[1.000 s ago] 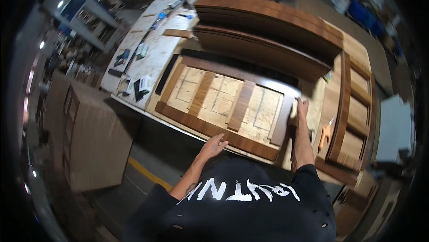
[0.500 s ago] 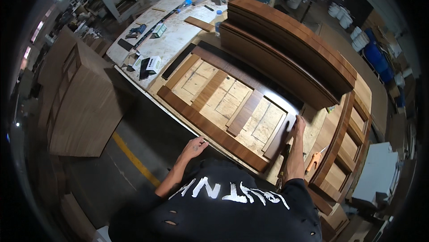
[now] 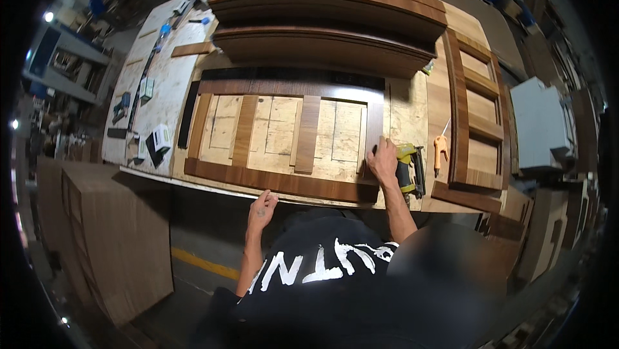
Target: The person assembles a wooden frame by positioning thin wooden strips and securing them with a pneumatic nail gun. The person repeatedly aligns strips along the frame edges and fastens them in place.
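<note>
A wooden panel frame [image 3: 282, 181] with brown rails and several crosspieces lies flat on the worktable, its long front rail along the near edge. My right hand [image 3: 383, 157] is closed on the frame's right end piece [image 3: 375, 120]. Just to its right a green and black nail gun [image 3: 412, 170] lies on the table. My left hand [image 3: 261, 208] is at the near edge beside the front rail, fingers curled together. Whatever those fingers hold, if anything, is hidden.
Behind the frame rises a stack of long brown boards [image 3: 322, 17]. To the right lie an orange air blow gun [image 3: 440, 149] and another panel frame [image 3: 459, 110]. Small boxes [image 3: 159, 137] and tools sit on the table's left part. A tall wooden stack [image 3: 122, 233] stands at left.
The view has turned, so the frame now lies nearly level across it. The nail gun beside my right hand shows more plainly. My right hand remains at the right end piece.
</note>
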Action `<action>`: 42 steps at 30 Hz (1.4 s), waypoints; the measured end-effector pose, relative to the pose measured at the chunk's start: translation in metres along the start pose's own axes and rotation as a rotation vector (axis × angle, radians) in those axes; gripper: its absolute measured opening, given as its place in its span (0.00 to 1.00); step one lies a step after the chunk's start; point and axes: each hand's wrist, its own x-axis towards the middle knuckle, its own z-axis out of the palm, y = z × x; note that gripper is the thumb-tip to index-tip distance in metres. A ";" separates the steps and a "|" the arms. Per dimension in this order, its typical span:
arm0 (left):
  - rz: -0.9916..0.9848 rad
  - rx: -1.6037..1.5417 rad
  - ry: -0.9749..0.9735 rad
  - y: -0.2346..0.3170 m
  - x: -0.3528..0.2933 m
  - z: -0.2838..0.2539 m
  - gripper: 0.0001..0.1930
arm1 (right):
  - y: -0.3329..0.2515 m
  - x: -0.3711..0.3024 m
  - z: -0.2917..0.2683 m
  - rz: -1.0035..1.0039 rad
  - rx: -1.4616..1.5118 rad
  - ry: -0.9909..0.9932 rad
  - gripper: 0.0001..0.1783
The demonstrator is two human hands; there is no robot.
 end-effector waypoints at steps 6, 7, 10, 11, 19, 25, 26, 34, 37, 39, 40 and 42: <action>0.047 -0.030 -0.040 -0.001 0.023 -0.003 0.30 | -0.020 -0.043 -0.007 0.142 -0.070 -0.111 0.30; 0.050 -0.025 -0.047 0.000 0.026 -0.006 0.30 | -0.019 -0.051 -0.007 0.251 -0.016 -0.200 0.34; 0.061 -0.032 -0.071 -0.005 0.031 -0.010 0.31 | -0.016 -0.070 0.012 0.243 -0.021 -0.099 0.39; 0.068 -0.021 -0.085 -0.007 0.033 -0.011 0.30 | -0.014 -0.070 0.019 0.225 0.005 -0.083 0.40; 0.282 0.034 -0.181 0.009 0.063 -0.002 0.26 | 0.000 -0.075 0.025 0.114 0.042 -0.009 0.41; 0.480 0.076 -0.270 0.080 0.092 0.031 0.23 | 0.003 -0.074 0.024 0.060 0.009 -0.028 0.46; 0.511 0.080 -0.299 0.098 0.098 0.045 0.23 | 0.006 -0.073 0.024 0.067 0.004 -0.023 0.46; 0.579 0.205 0.064 0.222 0.149 0.233 0.44 | -0.003 -0.067 0.014 0.034 -0.030 -0.058 0.46; 0.363 0.300 0.019 0.260 0.156 0.278 0.55 | 0.005 -0.065 -0.003 -0.003 0.065 -0.197 0.46; 0.251 0.386 0.051 0.269 0.162 0.295 0.57 | 0.015 -0.065 -0.013 -0.034 0.174 -0.285 0.42; 0.255 0.403 0.098 0.267 0.165 0.302 0.57 | 0.020 -0.059 -0.029 0.009 0.290 -0.395 0.41; 0.262 0.453 0.195 0.257 0.173 0.312 0.56 | 0.029 -0.034 -0.067 0.099 0.527 -0.620 0.39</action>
